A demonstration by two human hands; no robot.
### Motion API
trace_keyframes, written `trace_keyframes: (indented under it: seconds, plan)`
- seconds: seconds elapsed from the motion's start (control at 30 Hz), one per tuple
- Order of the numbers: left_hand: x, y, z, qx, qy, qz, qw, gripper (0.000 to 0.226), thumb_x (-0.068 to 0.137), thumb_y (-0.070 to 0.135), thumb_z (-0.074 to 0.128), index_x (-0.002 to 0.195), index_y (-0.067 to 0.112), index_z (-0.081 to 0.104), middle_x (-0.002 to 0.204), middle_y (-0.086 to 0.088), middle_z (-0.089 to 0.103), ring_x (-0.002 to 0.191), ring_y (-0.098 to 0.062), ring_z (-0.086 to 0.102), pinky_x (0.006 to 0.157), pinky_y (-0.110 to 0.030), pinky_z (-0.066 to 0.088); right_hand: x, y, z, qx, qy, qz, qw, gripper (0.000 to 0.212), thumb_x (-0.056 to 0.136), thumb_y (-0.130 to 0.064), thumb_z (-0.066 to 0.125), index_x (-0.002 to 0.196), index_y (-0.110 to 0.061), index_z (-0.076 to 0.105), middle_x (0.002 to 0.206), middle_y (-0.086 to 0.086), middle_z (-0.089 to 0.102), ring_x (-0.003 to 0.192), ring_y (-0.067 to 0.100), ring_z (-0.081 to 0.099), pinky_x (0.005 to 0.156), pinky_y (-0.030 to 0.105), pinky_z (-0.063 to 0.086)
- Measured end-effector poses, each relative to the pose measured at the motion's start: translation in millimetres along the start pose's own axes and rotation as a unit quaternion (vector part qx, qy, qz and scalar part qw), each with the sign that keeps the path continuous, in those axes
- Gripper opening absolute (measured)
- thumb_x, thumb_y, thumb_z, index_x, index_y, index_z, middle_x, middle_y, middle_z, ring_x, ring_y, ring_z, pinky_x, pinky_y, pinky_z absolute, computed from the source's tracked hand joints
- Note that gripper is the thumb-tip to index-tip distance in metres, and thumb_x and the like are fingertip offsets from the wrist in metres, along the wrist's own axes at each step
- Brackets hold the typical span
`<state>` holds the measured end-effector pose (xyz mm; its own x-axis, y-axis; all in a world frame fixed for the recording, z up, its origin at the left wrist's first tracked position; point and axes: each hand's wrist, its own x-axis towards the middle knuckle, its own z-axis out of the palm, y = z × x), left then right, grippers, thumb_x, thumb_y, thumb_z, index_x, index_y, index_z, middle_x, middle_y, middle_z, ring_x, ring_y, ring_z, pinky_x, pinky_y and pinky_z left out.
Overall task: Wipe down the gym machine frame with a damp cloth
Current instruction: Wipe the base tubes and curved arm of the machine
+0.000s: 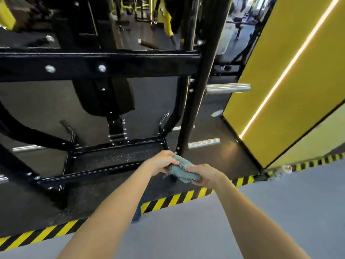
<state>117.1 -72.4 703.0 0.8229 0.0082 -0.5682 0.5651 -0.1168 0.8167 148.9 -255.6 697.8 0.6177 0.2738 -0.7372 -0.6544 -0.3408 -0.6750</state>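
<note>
Both hands hold one small blue-green cloth (182, 170), bunched up between them. The left hand (161, 163) has its fingers curled over the far end of the cloth. The right hand (204, 174) grips the near end from the other side. So both hands are closed on the cloth, and as far as I can tell the cloth is not touching the machine. The main thing to look at is the black upright post (194, 109), which is part of the gym machine frame (89, 174). The cloth is right by the foot of that post, just in front of it. The post is long and thin and goes up from the floor, so I think a wipe should go up and down along it. The left hand looks nearer to the foot of the post than the right hand. A wide black crossbar (130, 64) meets the post higher up and runs off to the left of it. Shiny metal pegs (227, 88) stick out of the right side of the post. A yellow wall panel (280, 90) stands further to the right. Striped floor tape (186, 196) runs on the near side of the post, under the arms. I think the cloth is being folded ready, and wiping the post has not begun.
</note>
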Motion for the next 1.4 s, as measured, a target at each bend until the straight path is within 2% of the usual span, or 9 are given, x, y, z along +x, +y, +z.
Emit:
trace_keyframes:
  seconds: [0.2, 0.5, 0.63, 0.8, 0.93, 1.07, 1.17, 1.3, 1.4]
  plan:
    - [35, 87, 77, 0.028, 0.061, 0.053, 0.996, 0.014, 0.084, 0.006, 0.071, 0.089, 0.013, 0.059, 0.095, -0.007, 0.064, 0.074, -0.011, 0.061, 0.050, -0.019, 0.049, -9, -51, -106, 0.000, 0.093, -0.042, 0.995, 0.040, 0.074, -0.027, 0.083, 0.105, -0.009, 0.064, 0.103, 0.007, 0.071, 0.097, 0.020, 0.067, 0.079, 0.034, 0.056]
    - [135, 245, 140, 0.078, 0.011, 0.140, 0.987, 0.010, 0.083, 0.010, 0.072, 0.091, 0.010, 0.065, 0.087, -0.008, 0.068, 0.076, -0.018, 0.064, 0.073, -0.034, 0.055, 17, -163, -225, 0.183, 0.158, -0.164, 0.956, 0.025, 0.083, -0.010, 0.074, 0.100, 0.000, 0.058, 0.090, 0.014, 0.065, 0.070, 0.023, 0.062, 0.041, 0.028, 0.053]
    - [192, 321, 188, 0.080, 0.006, 0.171, 0.982, 0.030, 0.081, 0.003, 0.071, 0.110, 0.007, 0.063, 0.111, -0.012, 0.067, 0.100, -0.027, 0.066, 0.089, -0.044, 0.055, 12, -203, -312, 0.200, 0.123, -0.188, 0.954, 0.021, 0.086, -0.007, 0.070, 0.103, 0.000, 0.060, 0.085, 0.012, 0.067, 0.070, 0.020, 0.067, 0.046, 0.027, 0.055]
    - [265, 412, 241, 0.082, 0.034, 0.230, 0.969, 0.030, 0.076, -0.006, 0.070, 0.094, 0.019, 0.063, 0.122, -0.011, 0.060, 0.108, -0.031, 0.060, 0.087, -0.049, 0.054, 31, -263, -415, 0.150, 0.129, -0.203, 0.959, 0.015, 0.086, 0.000, 0.067, 0.099, 0.000, 0.059, 0.098, 0.015, 0.069, 0.082, 0.024, 0.069, 0.061, 0.032, 0.058]
    - [338, 473, 273, 0.012, 0.040, 0.243, 0.969, 0.031, 0.074, -0.007, 0.066, 0.091, 0.019, 0.063, 0.109, -0.017, 0.065, 0.093, -0.030, 0.063, 0.073, -0.039, 0.051, 77, -315, -492, 0.111, 0.114, -0.216, 0.964, 0.020, 0.084, -0.007, 0.071, 0.102, -0.005, 0.062, 0.106, 0.012, 0.070, 0.099, 0.026, 0.068, 0.088, 0.040, 0.056]
    - [398, 526, 292, -0.148, 0.076, 0.237, 0.957, 0.023, 0.082, -0.008, 0.062, 0.091, 0.012, 0.062, 0.089, -0.009, 0.065, 0.079, -0.023, 0.063, 0.070, -0.034, 0.052, 130, -382, -552, 0.078, 0.076, -0.236, 0.966, 0.021, 0.087, -0.013, 0.071, 0.105, -0.005, 0.062, 0.108, 0.012, 0.069, 0.101, 0.024, 0.067, 0.079, 0.036, 0.058]
    - [437, 556, 281, -0.248, 0.095, 0.234, 0.935, 0.031, 0.085, 0.006, 0.068, 0.115, 0.004, 0.060, 0.101, -0.011, 0.065, 0.080, -0.019, 0.063, 0.060, -0.027, 0.048, 166, -438, -571, 0.057, 0.014, -0.240, 0.969, 0.011, 0.089, -0.011, 0.067, 0.097, -0.006, 0.062, 0.096, 0.010, 0.069, 0.085, 0.020, 0.067, 0.066, 0.030, 0.059]
    - [462, 590, 242, -0.358, 0.169, 0.237, 0.887, 0.076, 0.081, 0.012, 0.075, 0.145, 0.002, 0.034, 0.135, -0.015, 0.054, 0.111, -0.020, 0.060, 0.083, -0.027, 0.047, 207, -515, -558, 0.050, -0.087, -0.254, 0.962, 0.005, 0.093, -0.006, 0.060, 0.097, -0.009, 0.061, 0.091, 0.008, 0.068, 0.078, 0.017, 0.066, 0.068, 0.032, 0.057]
    - [476, 605, 203, -0.391, 0.227, 0.244, 0.858, 0.027, 0.085, 0.003, 0.067, 0.111, 0.000, 0.061, 0.104, -0.015, 0.065, 0.079, -0.013, 0.065, 0.064, -0.020, 0.048, 229, -564, -529, 0.015, -0.159, -0.266, 0.951, 0.010, 0.095, -0.003, 0.056, 0.095, -0.012, 0.060, 0.085, 0.005, 0.068, 0.074, 0.016, 0.066, 0.063, 0.030, 0.059]
